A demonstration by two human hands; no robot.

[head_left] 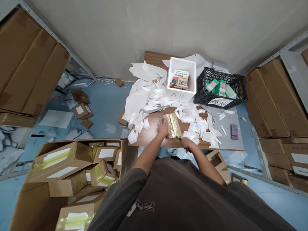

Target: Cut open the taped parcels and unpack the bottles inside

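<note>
A small cardboard box (174, 125) with shiny yellowish tape down its middle lies on the wooden table (154, 119) in front of me. My left hand (163, 127) rests on the box's left side, fingers spread against it. At the near right corner, my right hand (187, 144) is closed around a utility knife (179, 139), whose tip is at the near end of the tape. The blade itself is too small to make out. Torn white paper (192, 122) lies right beside the box.
Behind stand a white foam box (181, 96) with books and a black crate (221, 101) holding green and pink boxes. A large carton (42, 198) of taped parcels is at my left. Paper scraps (140, 99) heap on the table's left; shelves (275, 100) flank both sides.
</note>
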